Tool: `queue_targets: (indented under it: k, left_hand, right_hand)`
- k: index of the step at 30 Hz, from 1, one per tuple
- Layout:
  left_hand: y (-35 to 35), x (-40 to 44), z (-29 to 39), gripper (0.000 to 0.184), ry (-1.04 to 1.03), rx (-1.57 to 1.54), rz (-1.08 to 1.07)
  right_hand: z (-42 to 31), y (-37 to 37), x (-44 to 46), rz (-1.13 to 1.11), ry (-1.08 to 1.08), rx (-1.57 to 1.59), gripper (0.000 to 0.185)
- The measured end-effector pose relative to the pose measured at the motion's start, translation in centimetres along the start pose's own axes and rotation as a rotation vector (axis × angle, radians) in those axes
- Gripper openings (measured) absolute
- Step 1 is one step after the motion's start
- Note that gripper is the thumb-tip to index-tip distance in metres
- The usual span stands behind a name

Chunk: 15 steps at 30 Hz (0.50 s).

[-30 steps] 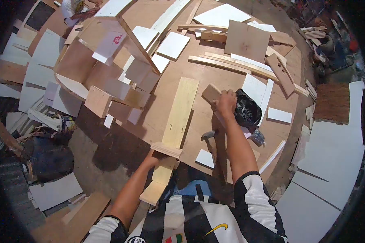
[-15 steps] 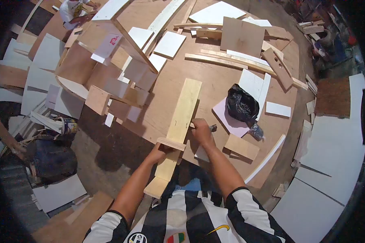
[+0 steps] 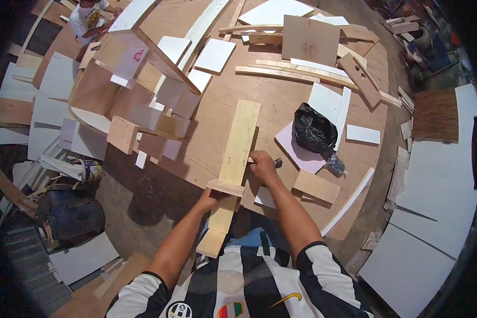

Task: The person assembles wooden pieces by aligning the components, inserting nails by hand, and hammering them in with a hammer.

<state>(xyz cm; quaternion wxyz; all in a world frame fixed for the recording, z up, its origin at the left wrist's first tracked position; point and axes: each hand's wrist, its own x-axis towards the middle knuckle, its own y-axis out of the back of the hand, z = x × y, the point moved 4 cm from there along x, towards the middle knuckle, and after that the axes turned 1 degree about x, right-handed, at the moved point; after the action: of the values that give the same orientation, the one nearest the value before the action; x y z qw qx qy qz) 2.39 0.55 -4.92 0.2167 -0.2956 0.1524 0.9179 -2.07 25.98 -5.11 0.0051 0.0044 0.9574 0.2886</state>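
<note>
A long pale board (image 3: 239,132) reaches from the tabletop toward my body, with a short crosspiece (image 3: 225,187) standing across it. Beneath the crosspiece, my left hand (image 3: 210,200) is wrapped round the wooden piece at the table edge; its fingertips are partly hidden. My right hand (image 3: 262,167) is closed on a hammer just right of the board, the dark hammer head (image 3: 278,163) showing past the knuckles. A flat wooden block (image 3: 317,186) lies to the right, below an open black plastic bag (image 3: 314,130) and a pinkish panel (image 3: 289,146).
At the left stands a partly built wooden cabinet (image 3: 103,87). Long strips (image 3: 297,74) and a square board (image 3: 310,40) lie farther back on the table (image 3: 196,153). Another person (image 3: 87,21) is at the upper left. A bucket (image 3: 91,170) stands on the floor.
My right hand has left the wooden block, which now lies lower right, and has taken hold of the hammer beside the long board. My left hand still grips near the crosspiece.
</note>
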Motion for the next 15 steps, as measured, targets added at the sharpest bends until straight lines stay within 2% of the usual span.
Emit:
queue_targets:
  k: [4, 6, 8, 10, 13, 15]
  left_hand:
    - [-0.8, -0.4, 0.1, 0.036, 0.012, -0.042, -0.049]
    - [-1.4, -0.7, 1.2, 0.036, -0.117, -0.051, -0.076]
    - [-1.7, -0.7, 0.9, 0.036, -0.082, -0.106, -0.084]
    - [-1.5, -0.2, 0.6, 0.037, -0.077, 0.042, -0.066]
    - [-1.3, -0.3, 1.6, 0.039, -0.048, 0.056, -0.141]
    - [-1.0, -0.1, 1.3, 0.04, -0.098, -0.022, -0.169]
  right_hand:
    - [-0.1, -0.1, 0.2, -0.031, -0.047, -0.008, 0.043]
    - [-0.2, -0.1, 0.3, -0.035, -0.068, 0.004, 0.043]
    - [-0.2, -0.3, -0.1, 0.0, -0.105, 0.007, 0.042]
    - [0.7, -1.1, -0.3, 0.025, -0.118, 0.005, 0.042]
    - [1.5, -1.8, -0.9, 0.054, -0.118, 0.01, 0.04]
    - [1.1, -1.6, -0.5, 0.08, -0.104, 0.017, 0.039]
